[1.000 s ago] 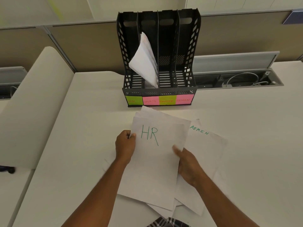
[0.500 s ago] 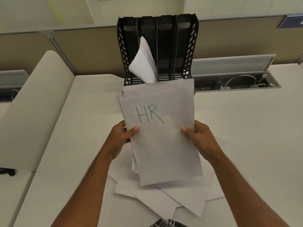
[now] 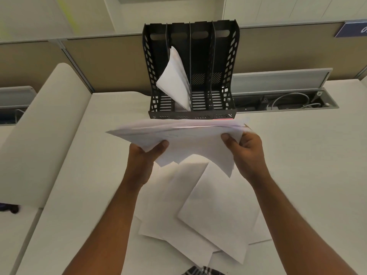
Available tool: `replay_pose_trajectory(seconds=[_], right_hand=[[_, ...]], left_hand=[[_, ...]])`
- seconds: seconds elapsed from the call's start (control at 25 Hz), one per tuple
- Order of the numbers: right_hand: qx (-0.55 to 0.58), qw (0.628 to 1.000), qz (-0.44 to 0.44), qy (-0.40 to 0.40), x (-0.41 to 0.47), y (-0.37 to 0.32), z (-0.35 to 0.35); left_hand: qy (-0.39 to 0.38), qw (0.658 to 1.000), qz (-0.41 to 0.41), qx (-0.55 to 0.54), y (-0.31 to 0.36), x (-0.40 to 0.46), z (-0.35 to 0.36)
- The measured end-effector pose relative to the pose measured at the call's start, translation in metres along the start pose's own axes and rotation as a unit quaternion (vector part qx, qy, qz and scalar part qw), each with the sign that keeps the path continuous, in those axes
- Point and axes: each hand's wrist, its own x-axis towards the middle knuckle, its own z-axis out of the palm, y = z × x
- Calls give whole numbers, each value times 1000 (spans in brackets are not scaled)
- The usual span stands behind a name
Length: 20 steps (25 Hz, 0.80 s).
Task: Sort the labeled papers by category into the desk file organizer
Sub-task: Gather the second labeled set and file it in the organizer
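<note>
At mid-frame, both hands, left hand (image 3: 146,155) and right hand (image 3: 245,149), are pinching a light, floppy paper stack (image 3: 178,133) by its side edges, sagging before the organizer (image 3: 191,70).

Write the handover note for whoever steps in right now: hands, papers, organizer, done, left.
Left hand and right hand each grip a side of a held sheaf of papers, raised nearly flat before the black file organizer.
Done: some filed papers lean in its second slot from the left; the other three slots look empty.
Left: file the sheaf, then sort the loose papers on the desk.
</note>
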Motion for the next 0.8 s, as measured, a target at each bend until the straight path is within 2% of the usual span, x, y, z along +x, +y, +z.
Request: replay_pose_trajectory(seconds=[0.12,0.28,0.44,0.64,0.8], right_hand=[[4,999,36,8,-7,17,1],[9,992,119,40,-19,42,7],[38,989,127,59,-23,49,18],[30,993,96,56,-18,38,14],[42,990,121,63,-21,45,10]], left_hand=[[14,999,7,52,-3,-9,9],[40,995,-58,68,-19,-22,21],[25,995,-55,83,-22,-24,35],[29,997,-36,69,-20,-23,34],[39,995,-48,84,-31,-29,30]])
